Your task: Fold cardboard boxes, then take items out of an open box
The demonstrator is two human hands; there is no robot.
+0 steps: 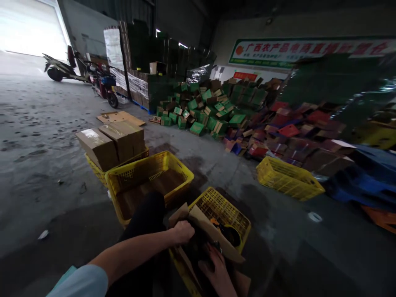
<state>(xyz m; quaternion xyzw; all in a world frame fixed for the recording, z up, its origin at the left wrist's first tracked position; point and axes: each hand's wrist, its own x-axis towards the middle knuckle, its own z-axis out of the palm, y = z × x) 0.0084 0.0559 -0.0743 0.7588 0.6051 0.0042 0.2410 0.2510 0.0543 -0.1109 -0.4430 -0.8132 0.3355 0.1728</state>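
An open cardboard box (213,231) with raised flaps sits at a yellow crate in front of me, its inside dark. My left hand (184,232) is closed in a fist over the box's left edge; what it grips, if anything, is hidden. Lower right, my right hand (215,266) reaches into the box, thumb and fingers apart against the dark contents, which I cannot make out. Behind the right flap, what looks like a tape dispenser (229,233), orange and black, lies on the upturned yellow crate (213,202).
Left of the box stands a yellow crate (148,163) with cardboard in its bottom. Closed cartons (120,140) rest on another crate behind it. A yellow basket (287,179) is to the right. Heaps of green boxes (198,128) and red boxes (287,130) lie beyond; scooters (103,84) stand far left.
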